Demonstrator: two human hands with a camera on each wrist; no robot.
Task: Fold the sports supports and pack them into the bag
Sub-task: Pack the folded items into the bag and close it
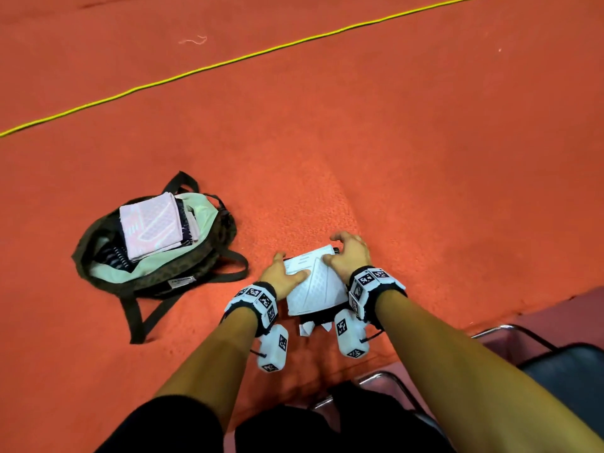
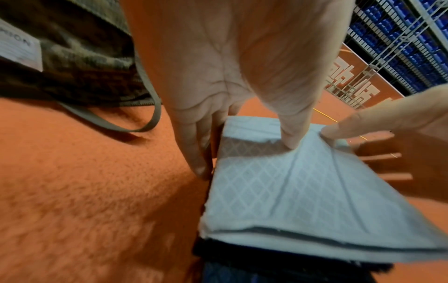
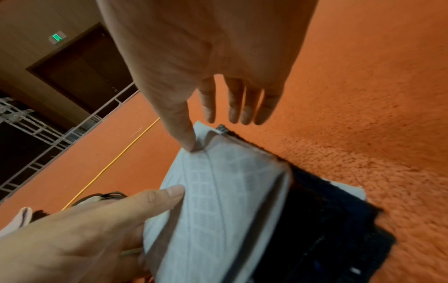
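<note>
low in the middle of the frame, the white support (image 1: 313,282) lies folded on the orange carpet (image 1: 425,158). the left hand (image 1: 281,276) pinches its near-left edge, thumb on top. the right hand (image 1: 349,255) presses with its thumb, the other fingers straight past the far edge. best to keep the layers squared and lift them together. the bag (image 1: 108,279) gapes at left, a pink support (image 1: 150,225) inside; bare carpet lies between.
</note>
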